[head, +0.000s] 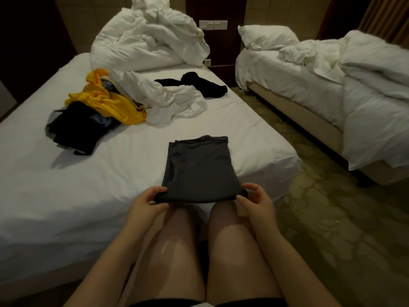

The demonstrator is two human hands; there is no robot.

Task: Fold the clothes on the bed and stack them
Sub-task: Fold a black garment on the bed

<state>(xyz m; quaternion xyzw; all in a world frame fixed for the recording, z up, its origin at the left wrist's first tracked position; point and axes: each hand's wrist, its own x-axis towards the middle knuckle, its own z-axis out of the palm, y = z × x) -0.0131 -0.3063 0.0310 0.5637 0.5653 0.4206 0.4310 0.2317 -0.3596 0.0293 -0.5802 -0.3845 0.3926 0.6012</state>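
A dark grey garment [199, 167], folded into a narrow rectangle, lies on the white bed [66, 178] near its foot. My left hand [147, 201] pinches its near left corner and my right hand [254, 199] pinches its near right corner, lifting the near edge off the mattress. Farther up the bed lies a heap of unfolded clothes: a yellow garment [106, 100], a black and blue bundle [75, 127], a white garment [168, 98] and a black piece [199, 85].
A crumpled white duvet [150, 38] is piled at the head of the bed. A second bed [332, 85] with rumpled white bedding stands to the right across a strip of patterned carpet [321, 218]. My bare knees are below the hands.
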